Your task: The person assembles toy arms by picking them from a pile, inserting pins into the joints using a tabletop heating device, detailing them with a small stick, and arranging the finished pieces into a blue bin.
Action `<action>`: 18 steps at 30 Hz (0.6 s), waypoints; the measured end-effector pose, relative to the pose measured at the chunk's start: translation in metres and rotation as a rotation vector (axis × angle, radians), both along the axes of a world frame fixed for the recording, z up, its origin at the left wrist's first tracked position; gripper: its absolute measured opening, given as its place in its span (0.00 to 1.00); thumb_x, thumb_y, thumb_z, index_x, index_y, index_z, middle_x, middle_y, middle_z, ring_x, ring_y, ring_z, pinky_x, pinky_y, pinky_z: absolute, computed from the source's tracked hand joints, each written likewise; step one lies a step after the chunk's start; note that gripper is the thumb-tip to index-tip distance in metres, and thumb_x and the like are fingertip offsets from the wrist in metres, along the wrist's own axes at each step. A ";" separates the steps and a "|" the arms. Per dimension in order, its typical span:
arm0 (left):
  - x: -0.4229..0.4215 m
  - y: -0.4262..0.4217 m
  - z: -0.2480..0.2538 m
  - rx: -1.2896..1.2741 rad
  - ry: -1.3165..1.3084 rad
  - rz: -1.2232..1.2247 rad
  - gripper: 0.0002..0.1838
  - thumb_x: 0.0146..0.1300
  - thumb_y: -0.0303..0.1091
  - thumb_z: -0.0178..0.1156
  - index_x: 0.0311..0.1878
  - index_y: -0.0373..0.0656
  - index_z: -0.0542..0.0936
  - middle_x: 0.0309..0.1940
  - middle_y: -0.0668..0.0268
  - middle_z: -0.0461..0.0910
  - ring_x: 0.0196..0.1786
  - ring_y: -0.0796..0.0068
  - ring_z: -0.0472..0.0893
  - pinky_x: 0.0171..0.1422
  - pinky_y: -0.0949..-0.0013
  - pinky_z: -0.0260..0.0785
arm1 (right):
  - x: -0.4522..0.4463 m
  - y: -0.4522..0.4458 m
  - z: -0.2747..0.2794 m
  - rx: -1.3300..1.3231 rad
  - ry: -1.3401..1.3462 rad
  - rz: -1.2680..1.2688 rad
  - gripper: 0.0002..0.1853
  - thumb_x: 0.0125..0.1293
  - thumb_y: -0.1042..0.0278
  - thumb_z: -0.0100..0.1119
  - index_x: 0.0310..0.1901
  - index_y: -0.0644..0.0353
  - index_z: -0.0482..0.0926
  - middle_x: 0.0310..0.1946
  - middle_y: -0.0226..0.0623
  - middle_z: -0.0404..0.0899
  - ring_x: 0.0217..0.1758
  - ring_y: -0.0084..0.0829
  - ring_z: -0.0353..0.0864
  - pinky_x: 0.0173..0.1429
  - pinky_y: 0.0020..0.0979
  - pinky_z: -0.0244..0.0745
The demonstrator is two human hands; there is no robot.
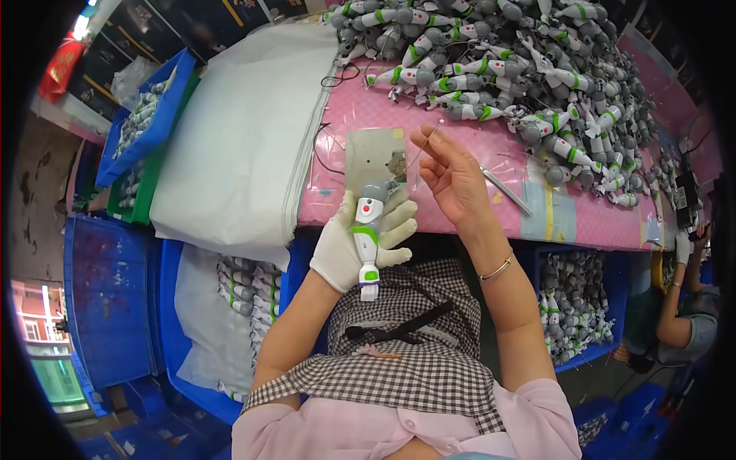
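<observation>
A white, grey and green toy figure (369, 238) with a grey round top lies across the palm of my left hand (337, 245), which wears a white glove. Its fingers are spread beside the toy. My bare right hand (456, 180) is raised to the right of the toy, thumb and index finger pinched on a thin wire (431, 136) that runs down toward the toy's grey top. Under and behind the toy's top, a flat greyish plate (368, 149) rests on the pink table covering (337, 207).
A large heap of similar toys (498, 69) covers the back right. White sheets (238, 130) lie at left. Blue crates of toys stand below the table (579, 307) and at far left (146, 115). A metal tool (506, 192) lies right. Another person (690, 330) works far right.
</observation>
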State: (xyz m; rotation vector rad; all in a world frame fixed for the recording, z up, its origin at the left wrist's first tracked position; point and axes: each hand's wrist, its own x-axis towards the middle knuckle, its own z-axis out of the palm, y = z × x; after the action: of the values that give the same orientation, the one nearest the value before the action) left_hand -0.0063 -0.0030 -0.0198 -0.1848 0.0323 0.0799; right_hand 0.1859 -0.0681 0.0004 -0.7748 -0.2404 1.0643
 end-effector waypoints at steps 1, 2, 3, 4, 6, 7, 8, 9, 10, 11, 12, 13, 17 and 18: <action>0.000 -0.001 -0.001 -0.008 0.008 -0.011 0.40 0.68 0.64 0.36 0.70 0.38 0.56 0.66 0.48 0.63 0.66 0.44 0.66 0.60 0.28 0.60 | -0.002 -0.002 0.003 -0.004 0.006 0.003 0.16 0.66 0.66 0.56 0.54 0.63 0.75 0.47 0.38 0.81 0.29 0.18 0.81 0.34 0.17 0.80; 0.001 -0.003 -0.002 -0.038 0.009 -0.027 0.40 0.67 0.64 0.36 0.70 0.38 0.56 0.66 0.48 0.63 0.66 0.43 0.65 0.59 0.27 0.60 | -0.003 -0.004 0.005 0.014 -0.014 0.011 0.15 0.66 0.67 0.56 0.52 0.64 0.75 0.46 0.40 0.81 0.29 0.18 0.81 0.34 0.18 0.80; 0.001 -0.005 -0.004 -0.043 0.015 -0.028 0.40 0.67 0.64 0.36 0.70 0.38 0.56 0.66 0.48 0.63 0.66 0.43 0.65 0.59 0.27 0.60 | -0.005 -0.006 0.007 0.031 -0.033 0.019 0.14 0.66 0.67 0.57 0.50 0.65 0.76 0.45 0.41 0.81 0.29 0.19 0.81 0.34 0.19 0.81; 0.001 -0.008 -0.005 -0.051 0.011 -0.025 0.40 0.67 0.64 0.36 0.70 0.39 0.56 0.66 0.48 0.62 0.66 0.43 0.66 0.59 0.27 0.60 | -0.006 -0.008 0.008 0.025 -0.025 0.018 0.14 0.66 0.67 0.57 0.50 0.65 0.76 0.45 0.41 0.81 0.29 0.19 0.81 0.34 0.19 0.81; 0.001 -0.012 -0.008 -0.059 0.009 -0.022 0.40 0.67 0.64 0.37 0.70 0.39 0.56 0.66 0.49 0.62 0.65 0.43 0.66 0.60 0.28 0.59 | -0.007 -0.010 0.011 0.082 -0.102 0.042 0.14 0.65 0.69 0.57 0.50 0.66 0.77 0.40 0.42 0.83 0.29 0.22 0.83 0.34 0.22 0.81; 0.001 -0.014 -0.010 -0.074 0.003 -0.019 0.40 0.67 0.64 0.37 0.70 0.39 0.56 0.66 0.49 0.62 0.65 0.43 0.66 0.60 0.28 0.59 | -0.007 -0.011 0.013 0.082 -0.100 0.040 0.14 0.65 0.69 0.57 0.50 0.66 0.77 0.40 0.42 0.83 0.29 0.22 0.83 0.34 0.22 0.81; 0.001 -0.015 -0.011 -0.089 -0.003 -0.017 0.40 0.67 0.64 0.38 0.70 0.39 0.57 0.66 0.49 0.62 0.65 0.43 0.66 0.60 0.28 0.59 | -0.007 -0.012 0.015 0.076 -0.145 0.052 0.13 0.65 0.69 0.57 0.49 0.66 0.76 0.40 0.43 0.82 0.29 0.23 0.83 0.33 0.22 0.81; 0.001 -0.015 -0.011 -0.089 -0.003 -0.018 0.40 0.67 0.64 0.38 0.70 0.39 0.57 0.66 0.49 0.62 0.65 0.43 0.66 0.60 0.28 0.59 | -0.006 -0.013 0.016 0.070 -0.191 0.064 0.13 0.65 0.70 0.56 0.49 0.66 0.76 0.40 0.43 0.82 0.29 0.24 0.82 0.33 0.23 0.81; 0.000 -0.016 -0.012 -0.111 -0.009 -0.025 0.40 0.67 0.64 0.39 0.70 0.39 0.57 0.66 0.49 0.62 0.65 0.43 0.66 0.60 0.28 0.59 | -0.006 -0.013 0.015 0.069 -0.191 0.063 0.13 0.65 0.70 0.56 0.49 0.66 0.76 0.40 0.43 0.82 0.29 0.24 0.82 0.33 0.23 0.81; 0.000 -0.016 -0.013 -0.134 -0.015 -0.031 0.40 0.66 0.64 0.40 0.69 0.39 0.57 0.67 0.49 0.62 0.65 0.43 0.67 0.60 0.28 0.59 | -0.004 -0.013 0.015 0.058 -0.200 0.062 0.13 0.65 0.70 0.56 0.49 0.66 0.76 0.39 0.42 0.82 0.29 0.24 0.82 0.33 0.23 0.81; 0.000 -0.016 -0.012 -0.135 -0.014 -0.031 0.40 0.66 0.64 0.40 0.69 0.39 0.57 0.67 0.49 0.62 0.65 0.43 0.67 0.60 0.28 0.59 | -0.003 -0.013 0.014 0.046 -0.209 0.061 0.13 0.65 0.70 0.57 0.48 0.66 0.76 0.38 0.42 0.82 0.29 0.24 0.82 0.33 0.23 0.81; -0.001 -0.017 -0.012 -0.154 -0.003 -0.035 0.40 0.66 0.64 0.41 0.69 0.39 0.58 0.67 0.49 0.62 0.65 0.43 0.67 0.60 0.28 0.59 | 0.000 -0.013 0.012 0.043 -0.206 0.062 0.13 0.65 0.70 0.57 0.48 0.66 0.76 0.38 0.42 0.82 0.29 0.24 0.82 0.33 0.23 0.81; -0.001 -0.018 -0.013 -0.175 0.031 -0.038 0.41 0.65 0.64 0.43 0.68 0.38 0.60 0.66 0.49 0.62 0.64 0.43 0.67 0.60 0.28 0.59 | 0.004 -0.014 0.007 0.021 -0.163 0.037 0.12 0.65 0.70 0.57 0.48 0.66 0.77 0.36 0.40 0.82 0.29 0.24 0.83 0.33 0.24 0.80; -0.001 -0.018 -0.014 -0.176 0.034 -0.038 0.41 0.65 0.64 0.43 0.68 0.38 0.60 0.66 0.49 0.62 0.64 0.43 0.67 0.60 0.28 0.59 | 0.004 -0.014 0.008 0.031 -0.173 0.024 0.12 0.65 0.70 0.56 0.48 0.66 0.77 0.35 0.39 0.82 0.29 0.24 0.83 0.33 0.24 0.80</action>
State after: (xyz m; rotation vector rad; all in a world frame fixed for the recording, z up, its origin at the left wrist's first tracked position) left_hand -0.0077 -0.0206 -0.0339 -0.3582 0.0764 0.0417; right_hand 0.1898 -0.0825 0.0084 -0.8387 -0.4139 1.0148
